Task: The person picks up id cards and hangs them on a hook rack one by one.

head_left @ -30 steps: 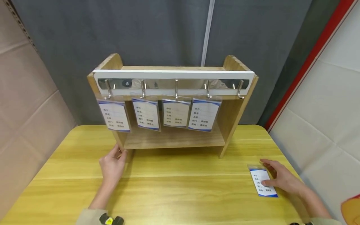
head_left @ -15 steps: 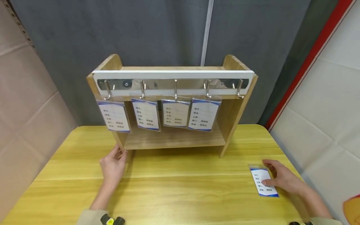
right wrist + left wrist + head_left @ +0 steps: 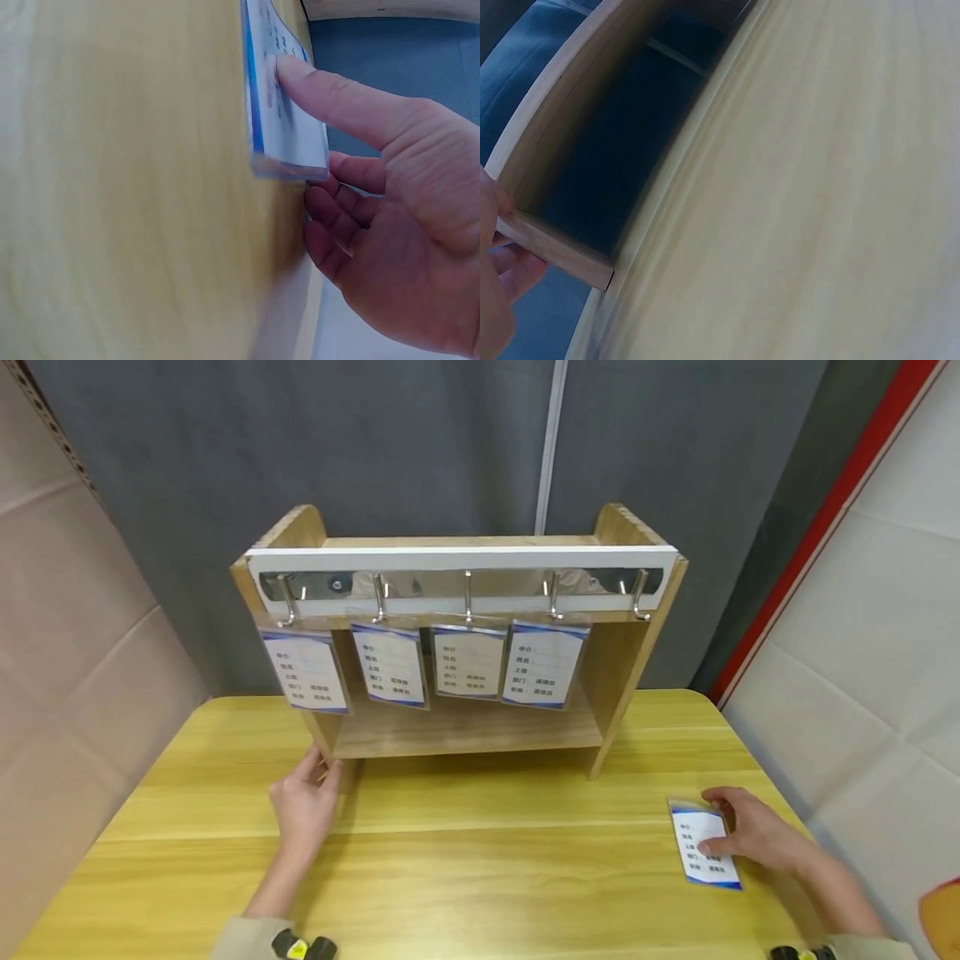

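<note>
My left hand [image 3: 303,810] grips the lower front corner of the left side panel of a wooden shelf [image 3: 465,742]. The left wrist view shows its thumb above and fingers below the panel's edge [image 3: 559,251]. At the right of the table, my right hand [image 3: 761,837] pinches a white and blue ID badge [image 3: 688,827] in a clear sleeve. Up close, the thumb lies on the printed face of the badge [image 3: 304,139], with curled fingers at its far edge and partly behind it.
Several similar badges [image 3: 546,664] hang along the shelf front, below a white rail [image 3: 465,558] with metal hooks. The rightmost hook [image 3: 640,597] carries no badge. A grey curtain [image 3: 420,443] stands behind the wooden table [image 3: 487,877], with pale walls on both sides.
The badge and the right fingers have shifted very slightly to the right. My left hand keeps its hold on the shelf panel.
</note>
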`<state>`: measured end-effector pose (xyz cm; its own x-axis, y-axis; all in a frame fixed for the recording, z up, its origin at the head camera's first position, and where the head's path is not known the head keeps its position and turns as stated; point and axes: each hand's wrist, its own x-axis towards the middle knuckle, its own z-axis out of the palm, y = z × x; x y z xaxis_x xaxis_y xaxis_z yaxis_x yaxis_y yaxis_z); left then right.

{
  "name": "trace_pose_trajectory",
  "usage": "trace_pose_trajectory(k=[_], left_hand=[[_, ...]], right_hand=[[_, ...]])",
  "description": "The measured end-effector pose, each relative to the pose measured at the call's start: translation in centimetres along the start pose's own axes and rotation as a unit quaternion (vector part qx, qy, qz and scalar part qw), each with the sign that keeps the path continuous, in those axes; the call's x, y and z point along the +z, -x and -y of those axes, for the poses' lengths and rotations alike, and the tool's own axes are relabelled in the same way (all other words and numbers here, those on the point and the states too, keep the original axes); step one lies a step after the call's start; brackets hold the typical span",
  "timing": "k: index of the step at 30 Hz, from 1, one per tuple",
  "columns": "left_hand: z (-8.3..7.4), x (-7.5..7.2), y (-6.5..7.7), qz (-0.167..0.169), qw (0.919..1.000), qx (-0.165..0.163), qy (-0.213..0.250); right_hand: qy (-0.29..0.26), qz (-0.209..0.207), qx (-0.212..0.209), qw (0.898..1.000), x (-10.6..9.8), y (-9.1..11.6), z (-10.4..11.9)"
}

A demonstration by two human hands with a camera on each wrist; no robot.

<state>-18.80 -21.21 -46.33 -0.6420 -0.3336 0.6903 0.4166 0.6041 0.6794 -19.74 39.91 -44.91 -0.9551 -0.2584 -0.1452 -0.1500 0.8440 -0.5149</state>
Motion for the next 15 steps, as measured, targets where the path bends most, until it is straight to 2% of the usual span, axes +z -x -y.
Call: trace_pose_trajectory(k=[4, 15], left_hand=[[0.00, -0.09, -0.05, 0.001, 1.0000, -0.003, 0.000], [-0.11, -0.24, 0.01, 0.001, 1.0000, 0.000, -0.006]], right_hand=[[-0.017, 0.006, 0.015, 1.000, 0.28, 0.10, -0.21], [-0.016, -0.035, 0.016, 0.999, 0.91, 0.65, -0.13]])
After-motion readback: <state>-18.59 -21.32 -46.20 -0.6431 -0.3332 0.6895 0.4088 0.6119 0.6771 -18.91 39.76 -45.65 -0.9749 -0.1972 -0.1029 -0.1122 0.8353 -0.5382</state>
